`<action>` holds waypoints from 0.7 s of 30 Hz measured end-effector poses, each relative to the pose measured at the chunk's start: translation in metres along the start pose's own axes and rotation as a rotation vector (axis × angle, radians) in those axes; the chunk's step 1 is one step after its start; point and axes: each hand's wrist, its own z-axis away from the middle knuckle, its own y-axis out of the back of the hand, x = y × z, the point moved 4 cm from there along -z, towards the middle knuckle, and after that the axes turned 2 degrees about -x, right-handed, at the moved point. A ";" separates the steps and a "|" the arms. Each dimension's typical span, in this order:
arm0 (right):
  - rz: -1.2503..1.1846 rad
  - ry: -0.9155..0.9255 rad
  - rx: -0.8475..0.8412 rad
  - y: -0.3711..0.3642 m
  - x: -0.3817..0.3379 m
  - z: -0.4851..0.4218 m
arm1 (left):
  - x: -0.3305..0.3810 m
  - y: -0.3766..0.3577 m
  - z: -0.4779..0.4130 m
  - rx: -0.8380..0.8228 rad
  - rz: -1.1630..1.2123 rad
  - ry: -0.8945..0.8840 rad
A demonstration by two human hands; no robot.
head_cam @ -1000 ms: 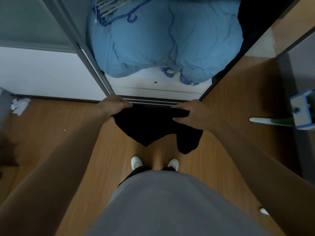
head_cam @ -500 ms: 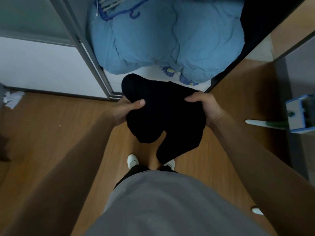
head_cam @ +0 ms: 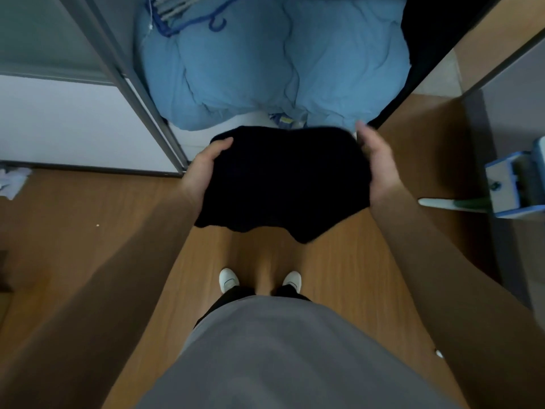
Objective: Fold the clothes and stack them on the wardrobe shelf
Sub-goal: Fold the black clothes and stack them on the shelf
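A black garment [head_cam: 283,178] is folded into a thick bundle and held in the air in front of the open wardrobe. My left hand [head_cam: 203,169] grips its left edge with the thumb on top. My right hand [head_cam: 380,166] supports its right edge, palm against the cloth and fingers partly spread. A loose corner of the cloth hangs down at the lower right. Just beyond the garment lies the white wardrobe shelf [head_cam: 250,119], largely covered by a bulky blue duvet [head_cam: 265,63].
The grey sliding-door frame [head_cam: 132,87] runs along the wardrobe's left side, with a white panel [head_cam: 65,125] beside it. Blue hangers [head_cam: 188,22] lie on the duvet. A blue and white box [head_cam: 516,184] stands at the right. Crumpled white paper [head_cam: 11,181] lies on the wooden floor.
The garment went from hanging stretched between both hands to a compact folded bundle. Both hands rose and moved forward towards the shelf.
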 end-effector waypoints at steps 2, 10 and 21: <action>-0.267 0.093 -0.109 0.003 0.002 0.001 | 0.005 0.002 0.003 0.048 0.023 -0.009; 0.193 -0.126 -0.229 -0.013 0.063 -0.003 | 0.020 0.024 0.002 0.157 0.006 -0.025; 0.477 -0.418 0.284 -0.014 0.080 -0.028 | -0.018 0.117 -0.004 -0.164 -0.516 0.237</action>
